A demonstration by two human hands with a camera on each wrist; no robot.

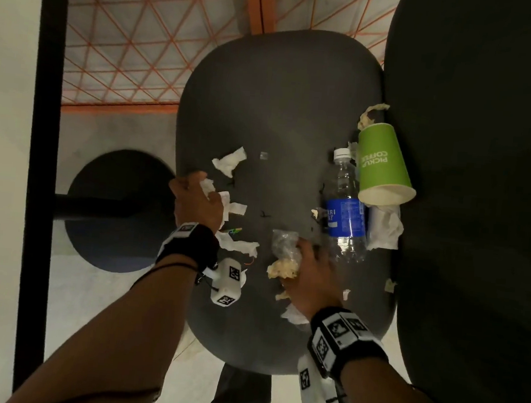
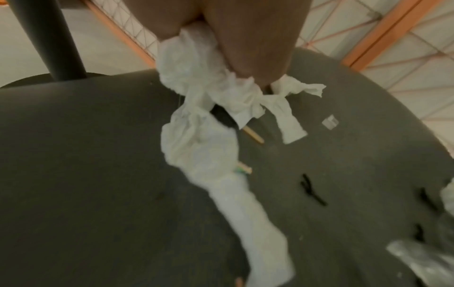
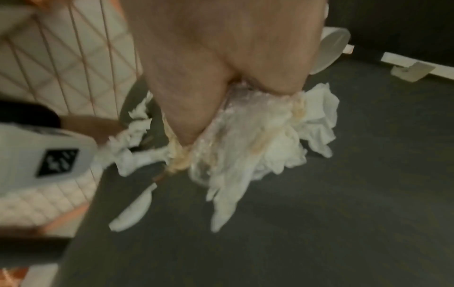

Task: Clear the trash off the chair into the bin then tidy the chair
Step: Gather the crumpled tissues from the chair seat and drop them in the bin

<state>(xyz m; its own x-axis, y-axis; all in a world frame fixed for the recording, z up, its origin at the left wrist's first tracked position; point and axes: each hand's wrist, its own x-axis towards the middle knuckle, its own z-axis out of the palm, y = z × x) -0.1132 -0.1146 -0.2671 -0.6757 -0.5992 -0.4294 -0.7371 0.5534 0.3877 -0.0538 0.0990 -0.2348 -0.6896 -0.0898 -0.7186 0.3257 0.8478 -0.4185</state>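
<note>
A dark grey chair seat (image 1: pixel 268 82) is strewn with trash. My left hand (image 1: pixel 198 200) grips a bunch of white tissues (image 2: pixel 196 77) near the seat's left edge, with a long strip (image 2: pixel 245 213) trailing below it. My right hand (image 1: pixel 310 279) grips a clear plastic wrapper (image 1: pixel 282 248) together with stained crumpled tissue (image 3: pixel 270 139) near the seat's front. A clear water bottle (image 1: pixel 346 215) with a blue label lies beside a tipped green paper cup (image 1: pixel 381 163) at the right, by the backrest. Another white tissue (image 1: pixel 229 162) lies ahead of my left hand.
The dark backrest (image 1: pixel 483 188) rises along the right. A crumpled tissue (image 1: pixel 384 227) lies under the cup's mouth, and small scraps (image 1: pixel 390 284) dot the seat. A wooden stick (image 2: pixel 254 135) lies under the tissues. A round black base (image 1: pixel 115 210) stands on the floor at left. No bin is in view.
</note>
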